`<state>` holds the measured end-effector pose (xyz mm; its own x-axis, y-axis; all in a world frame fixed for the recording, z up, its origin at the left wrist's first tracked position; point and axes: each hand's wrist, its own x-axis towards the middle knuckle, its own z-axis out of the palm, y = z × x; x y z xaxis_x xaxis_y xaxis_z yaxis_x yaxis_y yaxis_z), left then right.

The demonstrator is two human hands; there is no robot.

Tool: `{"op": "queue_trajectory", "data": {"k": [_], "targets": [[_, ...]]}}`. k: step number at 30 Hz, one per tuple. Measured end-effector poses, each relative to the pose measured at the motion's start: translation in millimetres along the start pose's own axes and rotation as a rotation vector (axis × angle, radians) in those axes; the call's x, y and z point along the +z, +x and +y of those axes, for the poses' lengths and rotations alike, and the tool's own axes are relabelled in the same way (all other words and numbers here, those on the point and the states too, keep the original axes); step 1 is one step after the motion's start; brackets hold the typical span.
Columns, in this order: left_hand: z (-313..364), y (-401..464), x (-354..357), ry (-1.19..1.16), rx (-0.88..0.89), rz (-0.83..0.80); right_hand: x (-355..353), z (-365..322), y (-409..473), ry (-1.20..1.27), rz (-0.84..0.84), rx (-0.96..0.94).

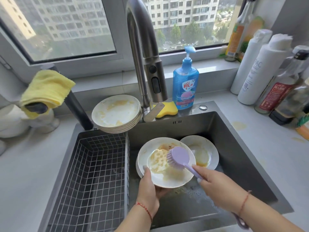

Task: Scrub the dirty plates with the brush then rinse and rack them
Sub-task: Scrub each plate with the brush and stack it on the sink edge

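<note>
the right hand [215, 186] is clamped around the handle of a lilac dish brush [179, 159], fingers curled over the shaft. the brush's long axis runs from lower right to upper left, its round head and bristles pointing up-left and down onto the plate. the left hand [148, 190] grips the near-left rim of a dirty white plate [167, 179], thumb lying on the upper face and fingers curled beneath. the plate is tilted toward the person and held above the sink basin [234, 148], smeared with yellow residue where the bristles touch. a second plate edge shows just under it on the left. another soiled plate [204, 153] lies in the basin just behind and to the right, partly overlapped by the held one. to the left, a wire mesh rack [93, 173] sits in the sink. a stack of dirty plates [117, 113] rests on the sink's back ledge beside the steel faucet [142, 52]. a yellow sponge [167, 109] and a blue dish soap bottle [185, 84] stand behind the basin on the grey bench [260, 138].
</note>
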<state>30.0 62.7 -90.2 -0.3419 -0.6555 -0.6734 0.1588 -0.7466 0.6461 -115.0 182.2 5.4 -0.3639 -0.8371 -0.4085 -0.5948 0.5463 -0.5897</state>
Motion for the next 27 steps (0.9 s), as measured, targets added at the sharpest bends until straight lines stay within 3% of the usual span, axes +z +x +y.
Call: {"op": "queue_trajectory", "data": {"k": [3,7,11,13,20,27], "targets": [[-1,-11,-4,0.073,0.024,-0.034,6,-3,12,-0.213,0.025,-0.038],[-1,-21,-8,0.109,0.029,-0.065,3,-6,20,-0.285,0.056,0.019],[1,-23,-14,0.102,0.045,-0.056,1,-4,14,-0.235,-0.073,0.093],[4,-23,-16,0.111,0.058,-0.058,1,-10,7,-0.408,-0.152,0.060],[8,-27,-15,0.140,0.087,-0.036,12,-29,-4,-0.417,-0.321,-0.149],[-3,-25,-18,0.200,0.212,-0.044,17,-44,41,-0.525,-0.124,-0.138]]}}
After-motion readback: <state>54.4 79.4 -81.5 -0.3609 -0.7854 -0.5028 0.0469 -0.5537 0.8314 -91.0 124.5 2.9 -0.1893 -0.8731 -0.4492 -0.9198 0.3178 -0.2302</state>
